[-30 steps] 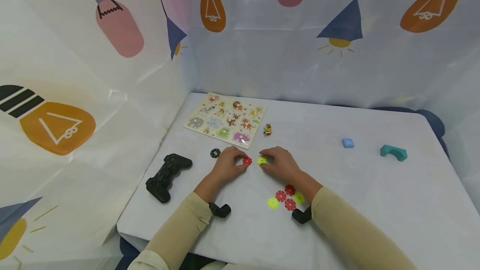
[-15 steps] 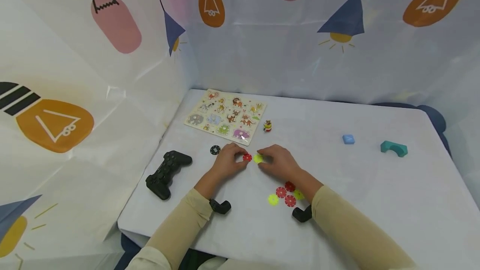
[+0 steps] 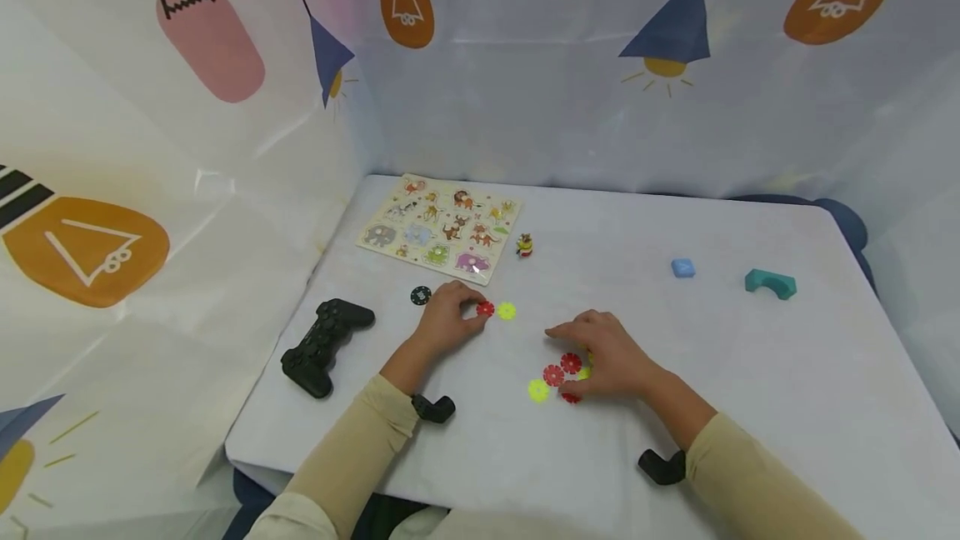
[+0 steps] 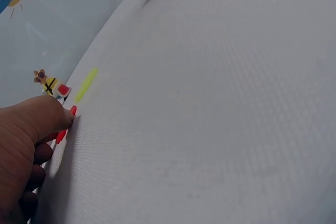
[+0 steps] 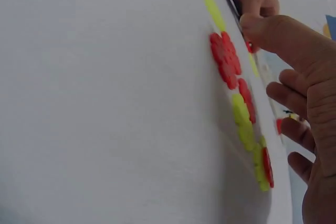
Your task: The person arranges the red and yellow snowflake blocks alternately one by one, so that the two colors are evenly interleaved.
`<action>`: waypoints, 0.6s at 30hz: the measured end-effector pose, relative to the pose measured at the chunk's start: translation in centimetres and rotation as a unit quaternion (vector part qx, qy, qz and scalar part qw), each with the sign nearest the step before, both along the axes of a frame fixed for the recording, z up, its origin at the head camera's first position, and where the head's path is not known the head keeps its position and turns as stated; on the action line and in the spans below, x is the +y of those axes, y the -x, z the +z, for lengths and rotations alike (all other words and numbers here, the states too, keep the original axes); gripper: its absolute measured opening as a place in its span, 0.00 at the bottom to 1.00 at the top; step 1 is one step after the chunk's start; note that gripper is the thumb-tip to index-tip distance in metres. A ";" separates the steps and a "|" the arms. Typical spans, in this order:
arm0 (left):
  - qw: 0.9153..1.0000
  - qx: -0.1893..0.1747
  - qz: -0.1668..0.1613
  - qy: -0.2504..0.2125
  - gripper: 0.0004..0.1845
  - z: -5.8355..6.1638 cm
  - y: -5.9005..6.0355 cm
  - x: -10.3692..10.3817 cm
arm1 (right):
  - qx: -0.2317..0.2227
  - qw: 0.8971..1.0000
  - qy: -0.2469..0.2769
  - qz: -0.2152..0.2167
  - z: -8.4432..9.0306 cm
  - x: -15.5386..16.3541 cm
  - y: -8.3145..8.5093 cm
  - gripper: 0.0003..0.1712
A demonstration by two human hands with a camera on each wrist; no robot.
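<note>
Now the right hand [image 3: 607, 361] has pulled back from the yellow disc [image 3: 507, 312], leaving it flat beside the red disc [image 3: 485, 308], and hovers with relaxed, empty fingers over the nearer cluster of discs [image 3: 555, 377]. Meanwhile the left hand [image 3: 447, 319] still pinches the red disc, so another piece looks due for joining.

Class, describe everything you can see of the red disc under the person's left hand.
The red disc is small, flat and scallop-edged like a flower or gear, plastic by its look. It lies flat on the white table, just in front of the puzzle board. The left hand touches it at its fingertips; a yellow-green disc lies close beside it.
</note>
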State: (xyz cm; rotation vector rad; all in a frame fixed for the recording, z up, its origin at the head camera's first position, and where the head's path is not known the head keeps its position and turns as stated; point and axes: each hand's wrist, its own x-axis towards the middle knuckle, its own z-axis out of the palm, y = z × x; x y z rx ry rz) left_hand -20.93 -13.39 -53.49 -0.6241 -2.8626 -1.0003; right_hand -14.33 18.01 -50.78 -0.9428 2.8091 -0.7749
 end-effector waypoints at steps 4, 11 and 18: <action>1.000 0.003 0.000 -0.004 0.12 0.1 0.0 -0.1 | 0.030 0.999 0.014 0.012 -0.7 0.0 -0.7 0.43; 1.000 -0.005 0.009 0.007 0.12 0.0 0.0 0.0 | 0.047 0.999 0.023 0.011 -1.8 -0.4 -1.4 0.34; 1.000 -0.010 0.009 0.006 0.13 0.3 -0.2 0.2 | 0.087 0.994 0.056 0.028 -2.5 -0.8 -1.8 0.23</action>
